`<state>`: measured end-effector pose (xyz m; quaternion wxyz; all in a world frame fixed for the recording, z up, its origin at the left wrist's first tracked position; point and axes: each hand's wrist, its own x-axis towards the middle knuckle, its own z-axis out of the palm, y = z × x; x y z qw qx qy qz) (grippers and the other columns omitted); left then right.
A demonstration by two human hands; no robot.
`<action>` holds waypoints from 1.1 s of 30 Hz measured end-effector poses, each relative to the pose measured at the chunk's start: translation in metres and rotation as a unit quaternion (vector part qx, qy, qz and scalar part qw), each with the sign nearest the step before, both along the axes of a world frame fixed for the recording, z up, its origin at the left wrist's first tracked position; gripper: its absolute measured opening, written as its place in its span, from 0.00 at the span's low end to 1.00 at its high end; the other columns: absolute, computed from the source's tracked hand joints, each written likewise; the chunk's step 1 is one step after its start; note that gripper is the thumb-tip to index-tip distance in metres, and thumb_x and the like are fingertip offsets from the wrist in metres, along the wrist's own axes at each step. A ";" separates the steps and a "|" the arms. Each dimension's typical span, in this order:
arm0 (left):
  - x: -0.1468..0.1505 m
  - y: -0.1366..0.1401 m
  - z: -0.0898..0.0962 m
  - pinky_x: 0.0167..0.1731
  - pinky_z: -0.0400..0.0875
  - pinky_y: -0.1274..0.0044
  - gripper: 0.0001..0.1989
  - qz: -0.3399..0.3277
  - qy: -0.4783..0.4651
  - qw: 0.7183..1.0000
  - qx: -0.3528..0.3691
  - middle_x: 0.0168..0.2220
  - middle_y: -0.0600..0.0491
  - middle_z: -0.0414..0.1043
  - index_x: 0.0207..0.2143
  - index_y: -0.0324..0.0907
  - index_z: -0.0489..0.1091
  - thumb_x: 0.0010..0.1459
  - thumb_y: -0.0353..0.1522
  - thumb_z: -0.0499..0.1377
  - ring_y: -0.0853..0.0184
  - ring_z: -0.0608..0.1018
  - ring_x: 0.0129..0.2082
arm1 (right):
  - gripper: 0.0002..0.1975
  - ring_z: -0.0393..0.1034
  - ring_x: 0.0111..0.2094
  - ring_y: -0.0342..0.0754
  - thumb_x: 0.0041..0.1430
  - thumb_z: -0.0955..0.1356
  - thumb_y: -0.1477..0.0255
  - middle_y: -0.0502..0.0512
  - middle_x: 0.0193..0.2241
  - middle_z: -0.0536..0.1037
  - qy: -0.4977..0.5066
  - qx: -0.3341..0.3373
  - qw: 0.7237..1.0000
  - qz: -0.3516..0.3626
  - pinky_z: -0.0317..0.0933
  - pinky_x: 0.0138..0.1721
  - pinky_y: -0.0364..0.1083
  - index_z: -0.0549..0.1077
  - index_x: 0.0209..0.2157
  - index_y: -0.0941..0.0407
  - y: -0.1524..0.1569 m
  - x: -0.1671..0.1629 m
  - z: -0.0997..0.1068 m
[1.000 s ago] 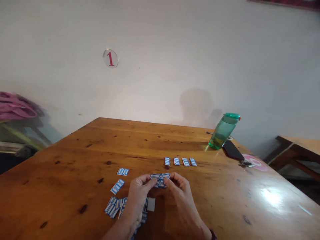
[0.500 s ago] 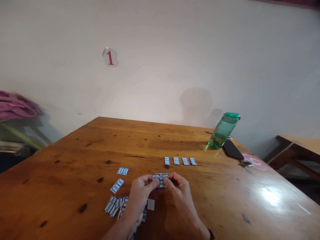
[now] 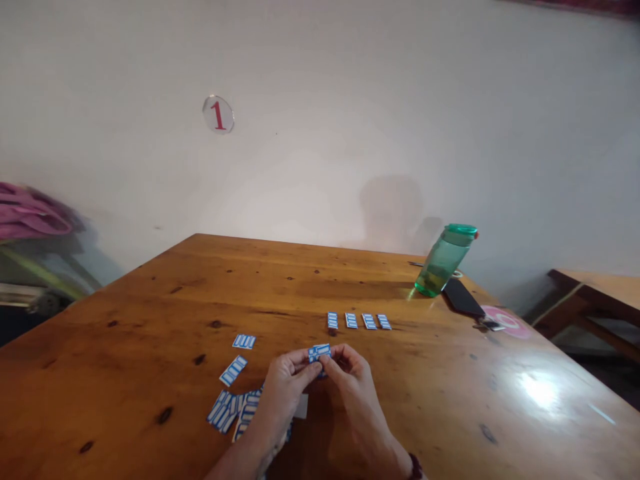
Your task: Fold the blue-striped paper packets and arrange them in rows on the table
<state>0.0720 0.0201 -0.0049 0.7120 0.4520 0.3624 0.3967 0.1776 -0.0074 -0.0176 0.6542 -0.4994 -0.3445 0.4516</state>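
Note:
Between my fingertips I hold several small blue-and-white cards (image 3: 319, 351) just above the table. My left hand (image 3: 289, 381) pinches their left side, and my right hand (image 3: 350, 375) grips the right side, the two thumbs nearly touching in front. A loose pile of the same cards (image 3: 224, 410) lies to the left, partly hidden behind my left forearm. Two separate cards (image 3: 233, 370) rest beyond that pile. A pale blank square (image 3: 301, 406) shows beside my left wrist. Farther off, a row of small cards (image 3: 351, 321) is laid out side by side.
The wooden table (image 3: 165, 320) reaches to the wall. On its right stand a green bottle (image 3: 447, 260), a dark phone-like slab (image 3: 463, 298), keys (image 3: 490, 325) and a pink round sticker (image 3: 510, 323). Another table (image 3: 600, 287) is at far right; pink cloth (image 3: 30, 210) hangs at left.
My hands have come closer together, and the held cards now overlap into a narrower bunch. The view has shifted slightly; the cards on the table stay as they were.

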 end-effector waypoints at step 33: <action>-0.017 0.007 -0.014 0.54 0.54 0.67 0.23 0.053 0.388 0.882 0.261 0.50 0.44 0.68 0.51 0.37 0.61 0.51 0.28 0.46 0.62 0.66 0.53 | 0.11 0.67 0.29 0.44 0.58 0.59 0.78 0.54 0.30 0.72 -0.714 -0.024 0.691 0.108 0.54 0.29 0.41 0.71 0.30 0.57 0.010 0.016 0.006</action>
